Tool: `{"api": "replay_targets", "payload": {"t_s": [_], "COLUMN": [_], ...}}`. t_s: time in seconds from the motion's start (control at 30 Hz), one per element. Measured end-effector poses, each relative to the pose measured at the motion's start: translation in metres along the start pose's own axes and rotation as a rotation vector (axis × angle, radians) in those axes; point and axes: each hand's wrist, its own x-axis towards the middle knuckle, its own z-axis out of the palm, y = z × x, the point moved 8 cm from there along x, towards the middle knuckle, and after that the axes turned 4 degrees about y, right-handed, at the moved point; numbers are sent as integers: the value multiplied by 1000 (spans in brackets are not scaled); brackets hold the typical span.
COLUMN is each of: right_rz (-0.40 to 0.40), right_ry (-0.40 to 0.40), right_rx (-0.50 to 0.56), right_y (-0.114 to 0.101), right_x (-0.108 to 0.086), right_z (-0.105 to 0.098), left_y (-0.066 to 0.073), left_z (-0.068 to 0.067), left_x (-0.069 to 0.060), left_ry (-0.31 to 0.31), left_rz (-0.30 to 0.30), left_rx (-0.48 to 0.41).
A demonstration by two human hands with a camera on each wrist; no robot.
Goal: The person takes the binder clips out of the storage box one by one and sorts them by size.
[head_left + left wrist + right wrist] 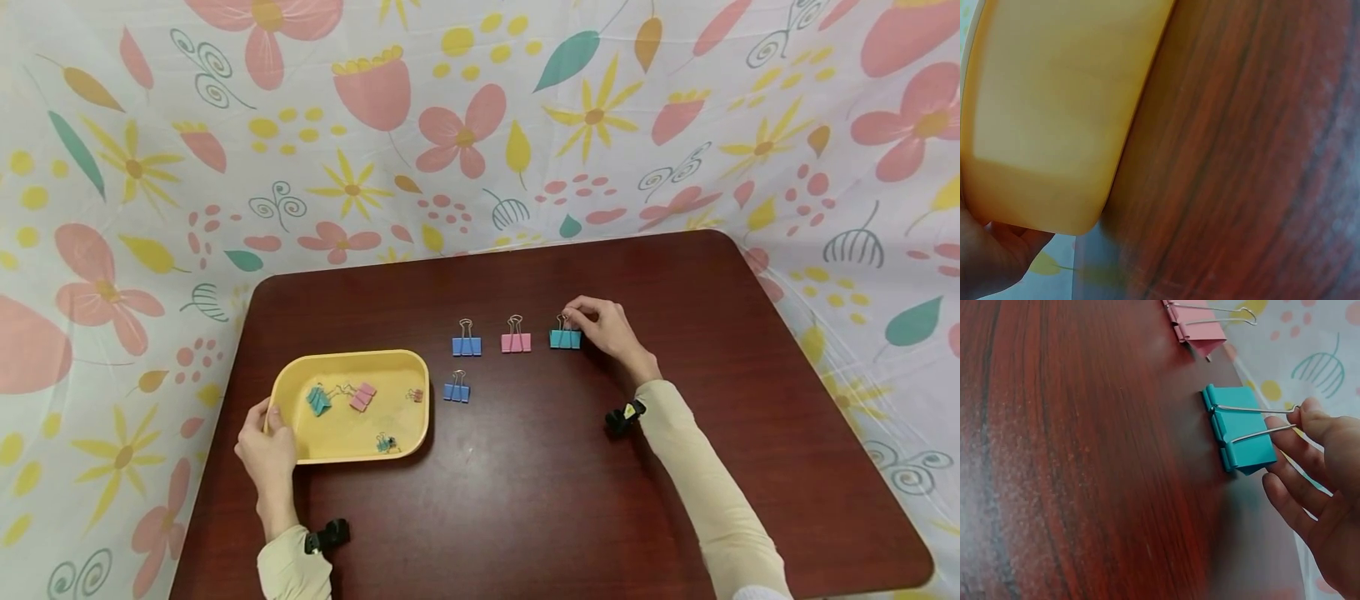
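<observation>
Head view: floral curtain (pixel 465 142) behind dark table (pixel 525 500). Yellow tray (pixel 337 439) on table's left part, left hand (pixel 266 450) curled round its left end, thumb over rim. Right hand (pixel 611 333) pinches wire handle of large teal clip (pixel 565 339), which sits on table at row's right end. Large pink clip (pixel 516 343) beside it, then large blue clip (pixel 467 347), both toward tray. Smaller blue clip (pixel 457 392) just off tray's right side. Inside tray: mid-sized teal clip (pixel 318 402), mid-sized pink clip (pixel 363 397), tiny pinkish clip (pixel 416 396).

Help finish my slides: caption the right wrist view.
Right hand holding a teal clip by its handle, pink clip nearby.
</observation>
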Motion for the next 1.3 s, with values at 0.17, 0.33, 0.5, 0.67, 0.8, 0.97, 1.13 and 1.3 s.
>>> {"api": "replay_targets", "payload": {"t_s": [0.17, 0.33, 0.5, 0.67, 0.8, 0.97, 1.13, 1.3], "right_rz": [-6, -50, -112, -147, -190, -277, -335, -344], "right_ry": [10, 64, 82, 17, -74, -193, -333, -464], "right_rx": [-40, -63, 0, 57, 100, 173, 206, 207], "right_y": [-5, -30, -73, -117, -154, -203, -237, -257], "right_x": [2, 15, 37, 62, 77, 85, 78, 64], "right_z": [-2, -5, -2, 16, 42, 91, 143, 184], "left_y": [1, 1, -1, 0, 1, -1, -1, 2], "left_z": [-1, -1, 0, 1, 1, -1, -3, 0], "left_x": [1, 1, -1, -2, -1, -1, -2, 1], "left_ry": [0, -2, -9, -12, -10, 1, 10, 3], "left_rz": [5, 8, -8, 4, 8, 1, -1, 20], "left_rx": [-3, -3, -13, -26, -23, -4, -3, -19]}}
